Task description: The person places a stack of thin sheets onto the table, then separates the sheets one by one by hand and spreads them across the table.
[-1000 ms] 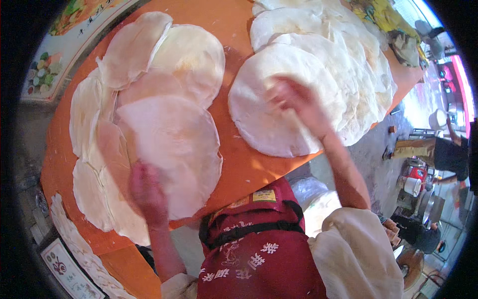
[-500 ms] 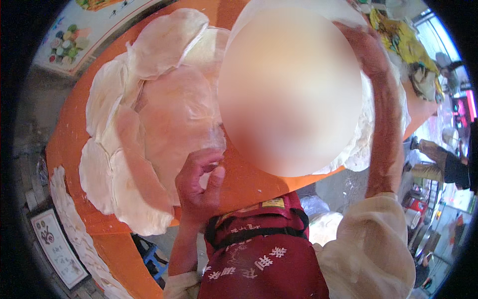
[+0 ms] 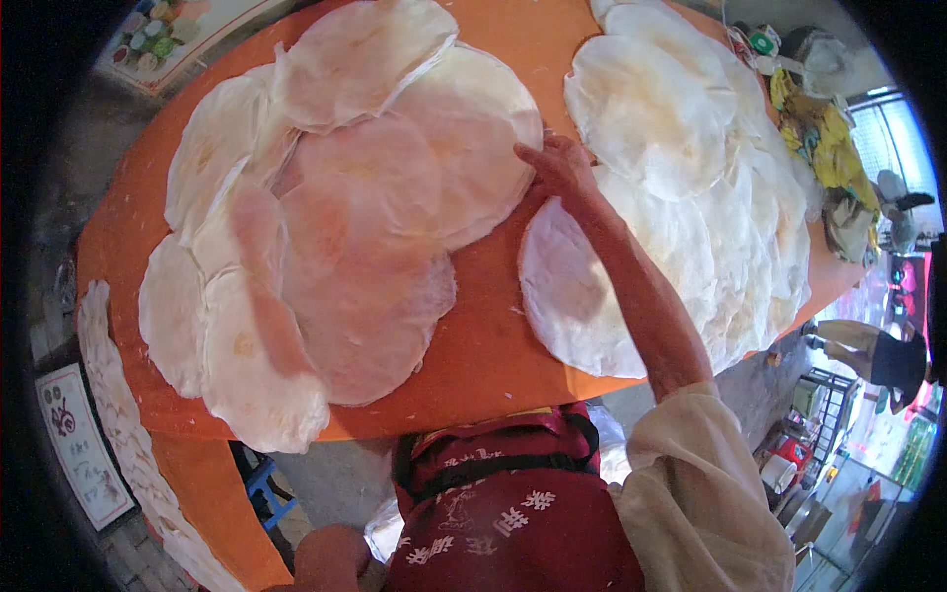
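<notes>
Thin, round, pale flatbreads lie overlapping on an orange tabletop in two groups. My right hand reaches across to the far middle. Its fingers are drawn together at the right edge of a large flatbread in the left group. Beneath my right forearm lies the near edge of the right group, with a pinkish-white flatbread at its left side. Another round flatbread lies on top at the back of that group. My left hand is low at the bottom edge, beside the apron, its fingers hidden.
The orange table curves around my front. A strip of pale pieces runs along its left side. Yellow cloth or bags lie at the far right. A blue stool stands below the table. Another person is off to the right.
My right hand has moved left from the far right to the left group's edge. My left hand has dropped from the table to the bottom edge. The large blurred round shape is gone, uncovering the right group.
</notes>
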### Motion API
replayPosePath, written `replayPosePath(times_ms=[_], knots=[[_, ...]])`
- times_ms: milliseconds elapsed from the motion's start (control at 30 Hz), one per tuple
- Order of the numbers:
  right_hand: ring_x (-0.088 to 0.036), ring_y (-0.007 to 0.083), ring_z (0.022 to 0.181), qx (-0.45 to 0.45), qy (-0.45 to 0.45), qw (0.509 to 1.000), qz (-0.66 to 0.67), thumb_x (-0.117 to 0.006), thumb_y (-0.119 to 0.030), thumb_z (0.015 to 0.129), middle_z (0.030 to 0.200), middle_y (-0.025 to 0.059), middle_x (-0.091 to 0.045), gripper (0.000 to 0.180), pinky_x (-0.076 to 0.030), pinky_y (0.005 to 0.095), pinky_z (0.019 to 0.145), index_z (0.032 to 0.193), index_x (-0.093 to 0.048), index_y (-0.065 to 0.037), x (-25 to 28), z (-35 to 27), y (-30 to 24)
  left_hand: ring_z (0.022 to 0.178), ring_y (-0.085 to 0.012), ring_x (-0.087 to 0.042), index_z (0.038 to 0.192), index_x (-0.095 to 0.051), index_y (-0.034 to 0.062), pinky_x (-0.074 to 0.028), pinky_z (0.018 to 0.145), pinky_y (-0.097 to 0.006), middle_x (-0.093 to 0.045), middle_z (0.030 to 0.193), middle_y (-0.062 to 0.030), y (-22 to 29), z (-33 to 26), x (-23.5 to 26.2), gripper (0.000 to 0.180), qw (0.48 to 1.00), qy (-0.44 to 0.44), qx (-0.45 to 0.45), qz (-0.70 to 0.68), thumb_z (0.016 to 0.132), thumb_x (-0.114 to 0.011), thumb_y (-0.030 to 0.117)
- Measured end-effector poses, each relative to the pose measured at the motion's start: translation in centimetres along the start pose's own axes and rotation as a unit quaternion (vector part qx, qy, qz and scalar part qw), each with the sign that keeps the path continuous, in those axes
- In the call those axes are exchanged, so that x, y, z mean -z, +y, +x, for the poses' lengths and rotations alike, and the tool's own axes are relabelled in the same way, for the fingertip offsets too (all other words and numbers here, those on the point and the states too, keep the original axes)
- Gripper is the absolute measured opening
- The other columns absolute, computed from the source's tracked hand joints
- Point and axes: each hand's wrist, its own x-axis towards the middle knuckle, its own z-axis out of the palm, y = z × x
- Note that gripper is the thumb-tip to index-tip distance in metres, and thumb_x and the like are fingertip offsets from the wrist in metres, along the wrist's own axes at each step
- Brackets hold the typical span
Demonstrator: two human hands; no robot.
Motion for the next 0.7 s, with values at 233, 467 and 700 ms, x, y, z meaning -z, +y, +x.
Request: replayPosePath(times_ms=[233, 467, 700], knots=[[-0.061, 0.0153, 0.065, -0.156, 0.082, 0.957, 0.232, -0.071, -0.02, 0.074, 0.089, 0.0095, -0.066, 0.033, -0.047, 0.0322, 0.054, 0.101, -0.064, 0.0, -2.5, 1.4, -0.1, 0.033, -0.013, -0.042, 0.125, -0.053, 0.0244, -0.034, 0.027, -0.03, -0.049, 0.053, -0.0034, -2.0, 1.3, -2.9, 0.037, 0.947, 0.187, -0.259, 0.029, 0.091, -0.047, 0.037], [-0.062, 0.0185, 0.071, -0.088, -0.045, 0.994, -0.055, -0.07, -0.02, 0.072, 0.092, 0.0102, -0.066, 0.042, -0.049, 0.0322, 0.06, 0.106, -0.061, 0.002, -0.3, 3.4, 0.1, 0.068, -0.0227, -0.052, 0.13, -0.048, 0.021, -0.042, 0.058, -0.036, -0.052, 0.09, -0.0083, -1.7, 0.8, 0.3, 0.043, 0.992, 0.013, -0.125, -0.016, 0.089, -0.054, 0.032], [-0.063, 0.0194, 0.074, -0.016, 0.058, 0.981, 0.187, -0.066, -0.008, 0.07, 0.084, 0.009, -0.065, 0.031, -0.051, 0.0298, 0.065, 0.098, -0.063, 0.004, -4.6, 1.3, 2.3, 0.098, -0.0311, -0.06, 0.135, -0.043, 0.0181, -0.05, 0.084, -0.04, -0.055, 0.122, -0.0125, 1.2, -1.0, 2.9, 0.051, 0.993, -0.117, -0.032, -0.007, 0.088, -0.06, 0.028]])
